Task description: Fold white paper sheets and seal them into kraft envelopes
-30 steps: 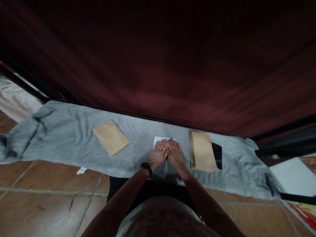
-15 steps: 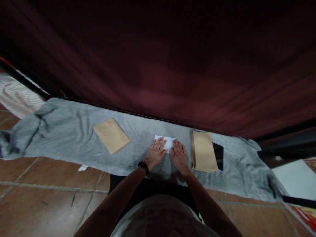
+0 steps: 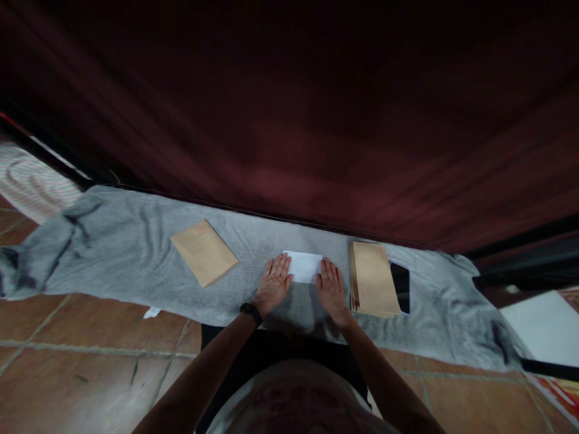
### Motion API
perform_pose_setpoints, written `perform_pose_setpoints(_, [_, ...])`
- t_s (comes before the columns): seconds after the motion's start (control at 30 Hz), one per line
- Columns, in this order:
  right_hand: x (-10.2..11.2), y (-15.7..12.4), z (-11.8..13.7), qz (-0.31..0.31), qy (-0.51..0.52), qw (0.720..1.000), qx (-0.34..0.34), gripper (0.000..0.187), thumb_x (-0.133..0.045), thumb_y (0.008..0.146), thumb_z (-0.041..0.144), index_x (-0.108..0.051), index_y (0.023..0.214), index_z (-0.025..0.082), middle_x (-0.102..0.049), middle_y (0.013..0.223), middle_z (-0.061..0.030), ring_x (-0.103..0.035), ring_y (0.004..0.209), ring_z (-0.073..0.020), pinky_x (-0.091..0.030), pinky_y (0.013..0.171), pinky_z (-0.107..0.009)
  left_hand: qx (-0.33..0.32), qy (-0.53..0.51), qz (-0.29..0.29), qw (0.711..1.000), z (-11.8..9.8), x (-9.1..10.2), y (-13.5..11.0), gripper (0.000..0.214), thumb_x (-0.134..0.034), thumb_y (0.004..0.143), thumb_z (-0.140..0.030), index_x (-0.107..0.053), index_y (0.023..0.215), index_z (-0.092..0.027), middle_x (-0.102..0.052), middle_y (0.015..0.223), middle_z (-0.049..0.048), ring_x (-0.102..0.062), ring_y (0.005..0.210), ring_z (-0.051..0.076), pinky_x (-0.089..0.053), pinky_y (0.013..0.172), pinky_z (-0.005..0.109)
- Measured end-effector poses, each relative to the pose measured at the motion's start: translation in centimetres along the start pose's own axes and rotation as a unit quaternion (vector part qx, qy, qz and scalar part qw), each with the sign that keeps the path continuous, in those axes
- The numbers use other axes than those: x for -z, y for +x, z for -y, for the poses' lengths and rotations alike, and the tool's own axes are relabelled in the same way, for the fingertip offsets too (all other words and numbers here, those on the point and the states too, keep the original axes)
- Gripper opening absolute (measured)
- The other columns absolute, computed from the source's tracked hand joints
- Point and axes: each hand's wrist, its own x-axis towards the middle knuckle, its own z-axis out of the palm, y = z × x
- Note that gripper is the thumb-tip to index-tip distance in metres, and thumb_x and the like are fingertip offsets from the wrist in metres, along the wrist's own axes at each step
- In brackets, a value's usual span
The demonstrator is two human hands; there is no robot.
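A small white folded-looking sheet of paper lies flat on the grey cloth in front of me. My left hand is flat with its fingers stretched out, its fingertips at the paper's left edge. At the right edge, my right hand lies open too, fingers pointing away from me. A stack of brown envelopes sits just right of my right hand. Farther left, a brown envelope lies at an angle, with a faint reddish mark near its top corner.
A dark-screened phone lies against the right side of the stack. Dark red fabric rises behind the cloth. Tiled floor shows in front, with a white scrap on it. A white panel stands at far right.
My left hand has slid left across the paper to its left edge, and my right hand has shifted slightly right. More of the white paper shows between them.
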Motion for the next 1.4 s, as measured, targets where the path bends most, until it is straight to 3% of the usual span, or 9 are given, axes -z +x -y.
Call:
perform_pose_setpoints(0.3, [-0.5, 2.9, 3.5, 0.034, 0.046, 0.996, 0.072, 0.050, -0.033, 0.108, 0.027, -0.048, 0.153, 0.010, -0.042, 0.162, -0.0118, -0.038, 0.151, -0.0252, -0.029, 0.124, -0.047, -0.007, 0.007, -0.003, 1.000, -0.1, 0.3, 0.0, 0.059, -0.031, 0.105, -0.033, -0.036, 0.158, -0.010, -0.036, 0.165, 0.0137, -0.026, 0.157, 0.027, -0.022, 0.129, 0.050])
perform_pose_setpoints(0.47, [-1.1, 2.7, 3.4, 0.028, 0.039, 0.996, 0.069, 0.050, -0.033, 0.108, 0.030, -0.045, 0.155, 0.016, -0.040, 0.164, -0.0104, -0.037, 0.151, -0.0251, -0.027, 0.125, -0.050, -0.001, 0.004, -0.006, 1.000, -0.2, 0.5, 0.2, 0.057, -0.030, 0.105, -0.031, -0.038, 0.157, -0.010, -0.040, 0.163, 0.0148, -0.028, 0.156, 0.026, -0.022, 0.129, 0.052])
perform_pose_setpoints(0.67, [-1.4, 2.4, 3.1, 0.036, 0.028, 0.996, 0.078, 0.054, -0.033, 0.104, 0.019, -0.043, 0.157, 0.014, -0.036, 0.165, -0.0103, -0.032, 0.154, -0.0250, -0.024, 0.126, -0.049, -0.058, -0.029, -0.005, 0.998, -2.6, -0.3, 2.1, 0.057, -0.027, 0.106, -0.029, -0.033, 0.160, -0.012, -0.041, 0.163, 0.0119, -0.029, 0.156, 0.022, -0.020, 0.130, 0.047])
perform_pose_setpoints(0.77, [-1.5, 2.4, 3.0, 0.038, 0.020, 0.996, 0.078, 0.058, -0.036, 0.101, 0.016, -0.038, 0.159, 0.013, -0.035, 0.165, -0.0115, -0.030, 0.155, -0.0255, -0.025, 0.126, -0.050, -0.046, -0.032, -0.002, 0.998, -3.4, -1.0, 3.0, 0.059, -0.029, 0.107, -0.036, -0.031, 0.161, -0.013, -0.041, 0.163, 0.0132, -0.029, 0.156, 0.024, -0.021, 0.129, 0.049])
perform_pose_setpoints(0.93, [-1.4, 2.3, 3.0, 0.023, 0.020, 0.997, 0.068, 0.056, -0.033, 0.104, 0.020, -0.038, 0.158, 0.010, -0.036, 0.165, -0.0116, -0.032, 0.154, -0.0269, -0.023, 0.126, -0.050, -0.042, -0.024, -0.003, 0.999, -2.4, -1.1, 3.0, 0.063, -0.030, 0.107, -0.046, -0.034, 0.159, -0.011, -0.038, 0.164, 0.0138, -0.027, 0.157, 0.024, -0.020, 0.130, 0.047])
perform_pose_setpoints(1.07, [-1.3, 2.2, 2.9, 0.014, 0.026, 0.998, 0.057, 0.055, -0.030, 0.106, 0.023, -0.038, 0.158, 0.008, -0.039, 0.163, -0.0145, -0.035, 0.152, -0.0271, -0.023, 0.126, -0.051, -0.027, -0.010, -0.004, 1.000, -1.3, -0.8, 2.5, 0.062, -0.031, 0.107, -0.042, -0.035, 0.158, -0.007, -0.037, 0.165, 0.0159, -0.025, 0.157, 0.026, -0.020, 0.130, 0.048])
perform_pose_setpoints(1.4, [-0.9, 1.2, 1.0, -0.014, 0.019, 0.999, 0.023, 0.056, -0.029, 0.107, 0.027, -0.035, 0.160, 0.008, -0.042, 0.161, -0.0159, -0.037, 0.151, -0.0288, -0.026, 0.124, -0.052, 0.012, -0.001, -0.019, 1.000, -0.1, -1.0, 1.7, 0.060, -0.029, 0.106, -0.036, -0.032, 0.160, -0.010, -0.038, 0.164, 0.0148, -0.027, 0.156, 0.025, -0.023, 0.129, 0.048])
